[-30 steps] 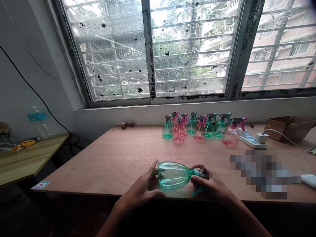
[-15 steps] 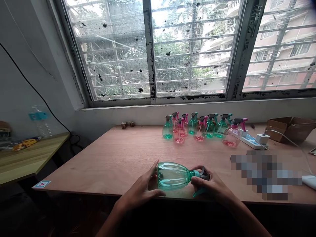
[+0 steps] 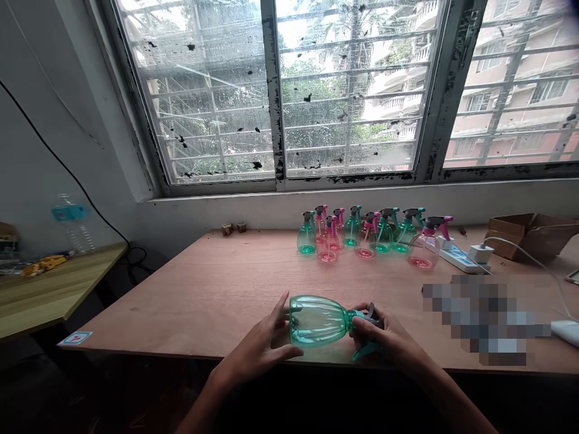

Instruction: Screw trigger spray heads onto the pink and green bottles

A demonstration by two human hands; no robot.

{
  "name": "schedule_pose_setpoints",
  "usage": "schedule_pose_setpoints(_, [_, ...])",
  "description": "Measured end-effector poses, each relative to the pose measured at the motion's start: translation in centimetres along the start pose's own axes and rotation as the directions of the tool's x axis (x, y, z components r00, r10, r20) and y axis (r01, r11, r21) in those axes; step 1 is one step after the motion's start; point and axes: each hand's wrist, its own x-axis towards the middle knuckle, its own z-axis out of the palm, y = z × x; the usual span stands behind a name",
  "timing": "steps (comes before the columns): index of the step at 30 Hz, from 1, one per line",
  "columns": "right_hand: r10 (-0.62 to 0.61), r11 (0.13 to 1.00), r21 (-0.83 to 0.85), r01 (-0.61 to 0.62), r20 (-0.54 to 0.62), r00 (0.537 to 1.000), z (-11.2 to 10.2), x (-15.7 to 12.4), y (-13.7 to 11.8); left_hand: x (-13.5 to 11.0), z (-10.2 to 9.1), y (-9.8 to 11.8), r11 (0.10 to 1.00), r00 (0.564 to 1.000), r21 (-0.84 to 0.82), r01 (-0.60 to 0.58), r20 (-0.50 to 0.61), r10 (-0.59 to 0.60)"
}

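A clear green spray bottle [image 3: 319, 321] lies on its side in the air above the table's front edge, its base to the left and its grey and teal spray head to the right. My right hand [image 3: 384, 334] is closed around the neck and spray head, with part of the trigger showing below the fingers. At the base, my left hand [image 3: 265, 340] is open, thumb and fingers spread around the bottom end. Whether its palm touches the base I cannot tell.
Several green and pink spray bottles [image 3: 328, 247] stand at the back of the wooden table [image 3: 203, 289]. To their right are a white power strip [image 3: 459, 258] with a charger and an open cardboard box [image 3: 527, 235]. A blurred-out patch [image 3: 488, 319] covers something at the right.
The spray bottle stays almost in place between my hands. My right thumb has shifted slightly up around the neck, and my left hand keeps its spread pose.
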Motion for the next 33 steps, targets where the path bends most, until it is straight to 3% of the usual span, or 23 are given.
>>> schedule_pose_setpoints(33, [0.013, 0.999, -0.03, -0.014, -0.016, 1.0, -0.24, 0.17, 0.14, 0.12, 0.08, 0.48, 0.992, 0.999, 0.125, -0.016, -0.04, 0.021])
